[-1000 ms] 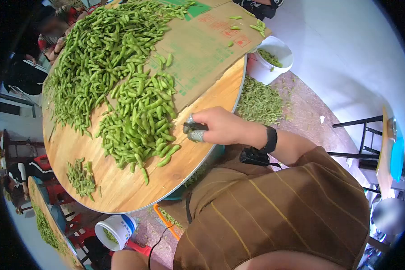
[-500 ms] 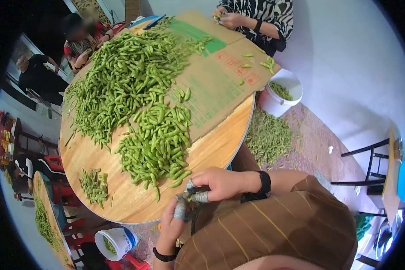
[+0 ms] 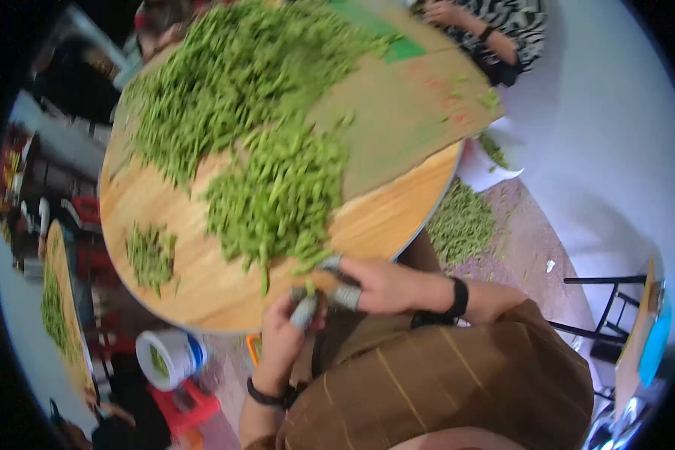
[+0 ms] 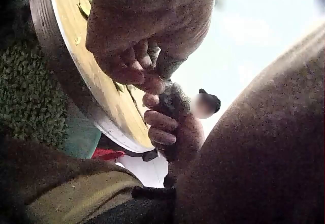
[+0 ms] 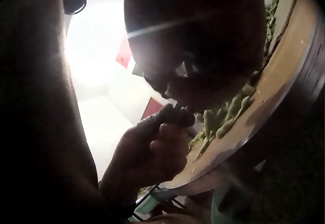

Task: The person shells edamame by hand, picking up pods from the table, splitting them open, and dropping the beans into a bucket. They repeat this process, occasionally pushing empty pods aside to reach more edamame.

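My left hand (image 3: 283, 321) is in front of the round table's near edge, its fingers pinching a green edamame pod (image 3: 310, 288). My right hand (image 3: 394, 285) is just to the right, thumb and forefinger curled around a small dark tool (image 3: 347, 278), mostly hidden by the fingers. Grey wrapping covers fingertips on both hands. In the left wrist view my left hand (image 4: 147, 26) appears close up, its fingertips meeting the other hand's. Beyond the hands, a smaller heap of pods (image 3: 274, 199) lies on bare wood, its near edge close to my right fingertips.
A large pod pile (image 3: 232, 82) covers much of the cardboard (image 3: 386, 124). A little heap (image 3: 150, 256) lies at left. White buckets stand left (image 3: 171, 358) and right (image 3: 478, 176); pods cover the floor (image 3: 463, 225). Another person (image 3: 495, 34) sits opposite; a red stool (image 3: 184, 409) stands below.
The head view has swung about. My left hand has come into sight beside my right, which drew back from the heap toward my lap. Both hands now sit slightly further apart than half a second ago.
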### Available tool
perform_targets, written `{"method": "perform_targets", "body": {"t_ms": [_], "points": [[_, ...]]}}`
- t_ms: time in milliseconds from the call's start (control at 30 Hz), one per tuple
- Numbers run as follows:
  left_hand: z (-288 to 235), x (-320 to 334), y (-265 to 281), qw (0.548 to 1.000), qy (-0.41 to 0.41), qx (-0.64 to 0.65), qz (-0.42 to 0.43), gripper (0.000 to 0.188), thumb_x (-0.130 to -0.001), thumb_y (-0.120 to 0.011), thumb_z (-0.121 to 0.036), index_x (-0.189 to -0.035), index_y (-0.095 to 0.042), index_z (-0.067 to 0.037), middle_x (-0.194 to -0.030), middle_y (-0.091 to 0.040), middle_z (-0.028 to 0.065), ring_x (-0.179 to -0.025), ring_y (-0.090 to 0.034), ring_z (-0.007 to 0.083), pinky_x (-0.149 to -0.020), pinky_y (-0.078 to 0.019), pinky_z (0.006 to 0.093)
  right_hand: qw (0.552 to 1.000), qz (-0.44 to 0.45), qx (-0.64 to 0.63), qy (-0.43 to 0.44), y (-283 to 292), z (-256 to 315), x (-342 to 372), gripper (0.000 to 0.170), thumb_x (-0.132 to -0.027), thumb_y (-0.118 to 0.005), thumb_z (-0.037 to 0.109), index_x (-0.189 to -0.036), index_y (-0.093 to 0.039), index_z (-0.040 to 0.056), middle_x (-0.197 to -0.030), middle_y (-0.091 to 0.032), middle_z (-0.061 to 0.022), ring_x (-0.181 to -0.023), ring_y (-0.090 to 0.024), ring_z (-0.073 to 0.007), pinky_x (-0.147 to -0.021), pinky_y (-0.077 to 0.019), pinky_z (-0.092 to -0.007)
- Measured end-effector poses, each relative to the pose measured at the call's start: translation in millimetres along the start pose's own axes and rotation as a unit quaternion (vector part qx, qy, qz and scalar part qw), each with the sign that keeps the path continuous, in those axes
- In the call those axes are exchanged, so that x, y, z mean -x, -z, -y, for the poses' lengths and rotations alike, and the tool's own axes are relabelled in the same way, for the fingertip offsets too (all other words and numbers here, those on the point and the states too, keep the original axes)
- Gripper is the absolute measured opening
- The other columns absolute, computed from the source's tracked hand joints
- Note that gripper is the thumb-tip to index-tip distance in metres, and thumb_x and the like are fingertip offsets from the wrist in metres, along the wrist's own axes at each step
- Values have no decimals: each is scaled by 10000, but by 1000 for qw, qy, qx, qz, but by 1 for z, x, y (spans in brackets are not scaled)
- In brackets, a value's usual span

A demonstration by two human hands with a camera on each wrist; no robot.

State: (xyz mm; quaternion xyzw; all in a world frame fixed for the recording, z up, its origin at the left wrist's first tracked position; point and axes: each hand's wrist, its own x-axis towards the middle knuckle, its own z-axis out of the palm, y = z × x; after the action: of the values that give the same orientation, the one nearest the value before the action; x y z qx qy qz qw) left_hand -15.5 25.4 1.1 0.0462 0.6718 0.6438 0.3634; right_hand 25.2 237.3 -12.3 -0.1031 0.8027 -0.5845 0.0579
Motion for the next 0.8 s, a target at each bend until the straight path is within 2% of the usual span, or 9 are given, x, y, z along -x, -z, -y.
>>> {"method": "perform_targets", "body": {"t_ms": [100,433,567,633,667,700,733,767,800], "points": [[7,-4,1,1000,-25,13,-14,190,-926,-578,-163,-1057,-604,-28,-837,-644,28,-718,-605,97,-640,-516,232,993,71,-28,-93,6,15,-1,430,-940,-461,180,-1363,-425,110,-731,-605,-17,-541,-561,-82,-511,-468,-243],[20,2,-4,995,-45,73,-41,179,-909,-585,-75,-1070,-600,-1,-855,-636,25,-741,-596,98,-616,-499,245,966,139,-138,-167,-7,14,-5,493,-908,-418,70,-1400,-388,92,-765,-607,6,-513,-513,-42,-469,-447,-191],[26,-1,-4,982,-122,-119,-84,118,-855,-625,-48,-964,-635,-2,-732,-640,64,-665,-596,117,-594,-490,300,965,105,-165,-175,-11,10,-2,494,-921,-401,54,-1411,-391,116,-746,-590,14,-492,-473,-28,-452,-409,-174],[27,-1,-1,845,-277,-443,-112,126,-841,-648,-63,-954,-633,-8,-740,-642,81,-659,-609,142,-586,-491,327,937,105,-244,-226,-11,9,-1,463,-867,-411,13,-1318,-476,98,-728,-576,2,-471,-446,-43,-434,-381,-192],[29,-1,3,832,-283,-467,-100,123,-858,-644,-86,-955,-635,-10,-741,-643,60,-653,-615,141,-573,-497,308,936,105,-246,-227,-11,7,-2,463,-867,-411,13,-1318,-476,98,-728,-576,2,-471,-446,-43,-434,-381,-192],[29,2,5,832,-282,-468,-99,123,-858,-644,-86,-955,-635,-10,-741,-643,60,-653,-615,141,-573,-497,308,918,130,-291,-235,-11,4,-2,434,-897,-418,31,-1321,-475,108,-721,-567,6,-465,-426,-34,-420,-357,-182],[28,4,5,952,-174,-250,-40,123,-871,-638,-97,-960,-637,-13,-743,-643,47,-643,-611,133,-571,-500,290,898,155,-334,-242,-10,2,-2,405,-928,-425,49,-1323,-474,119,-715,-558,10,-459,-406,-26,-406,-333,-172],[27,5,6,998,-53,-13,21,125,-883,-631,-109,-966,-640,-16,-744,-642,34,-633,-606,126,-568,-503,271,898,156,-334,-241,-8,3,-1,405,-928,-425,49,-1323,-474,119,-715,-558,10,-459,-406,-26,-406,-333,-172],[27,5,9,998,-54,-14,20,125,-883,-631,-109,-966,-640,-16,-744,-642,34,-633,-606,126,-568,-503,271,878,169,-373,-248,-7,4,1,381,-947,-422,66,-1321,-473,120,-713,-557,9,-459,-405,-23,-399,-325,-170]]}}
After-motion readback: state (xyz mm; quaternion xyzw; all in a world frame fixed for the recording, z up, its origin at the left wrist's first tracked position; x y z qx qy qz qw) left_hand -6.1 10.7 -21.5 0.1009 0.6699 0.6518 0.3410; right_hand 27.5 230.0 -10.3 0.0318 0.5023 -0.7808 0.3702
